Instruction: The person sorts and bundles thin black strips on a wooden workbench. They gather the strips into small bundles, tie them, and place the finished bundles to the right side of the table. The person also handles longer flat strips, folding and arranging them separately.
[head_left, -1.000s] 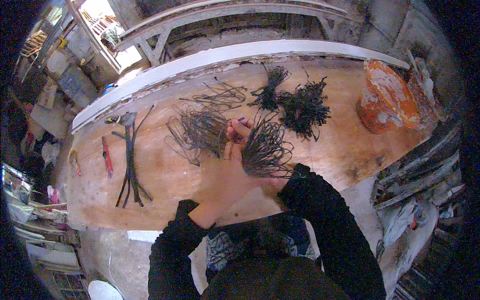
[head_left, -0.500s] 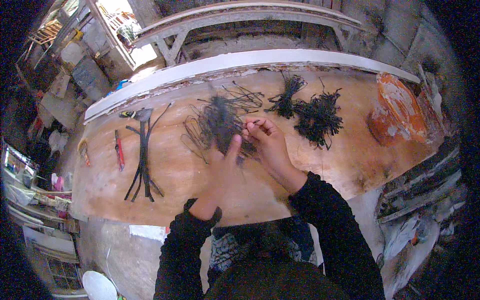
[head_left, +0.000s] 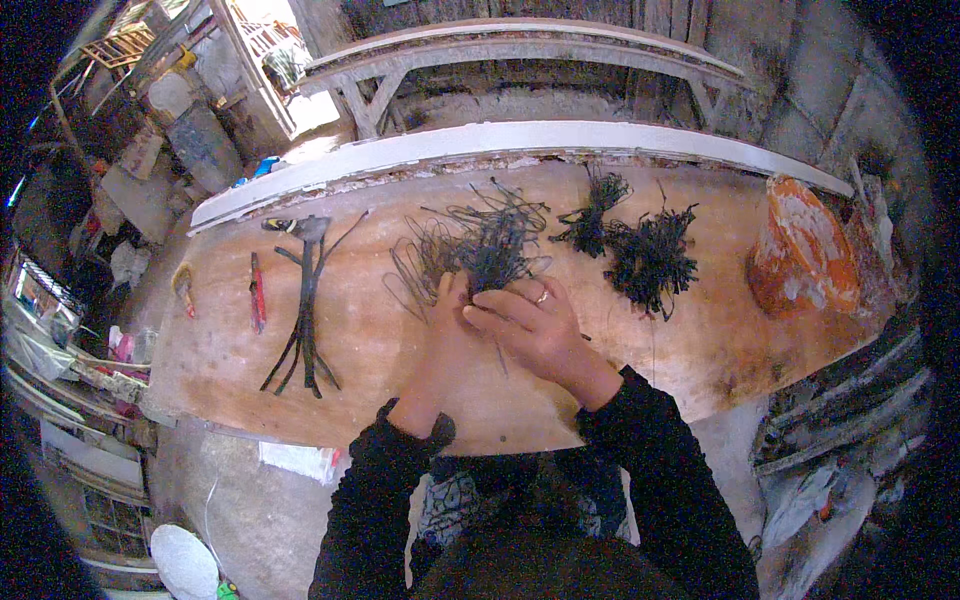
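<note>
A loose bundle of thin black looped cords (head_left: 505,225) spreads over the middle of the wooden table. At its near end my left hand (head_left: 445,320) is closed on the gathered cords. My right hand (head_left: 540,325), with a ring on one finger, meets it there, thumb and fingers pinched together at the same end. What exactly lies between the right fingertips is hidden. One thin dark strand end (head_left: 502,360) pokes out below the hands. To the right sit a small tied black bundle (head_left: 595,210) and a larger bushy black bundle (head_left: 652,255).
Left on the table (head_left: 400,400) are flat black strips (head_left: 307,310) under a dark tool head, a red-handled cutter (head_left: 257,295) and a small brush-like tool (head_left: 184,285). A whitish-smeared orange bag (head_left: 805,250) stands at right. Behind runs a white board (head_left: 520,140), with a bench (head_left: 540,45) beyond.
My left hand has gone from spread and blurred to closed at the bundle's near end. The right hand has turned over and come against it. The whole view has shifted slightly.
</note>
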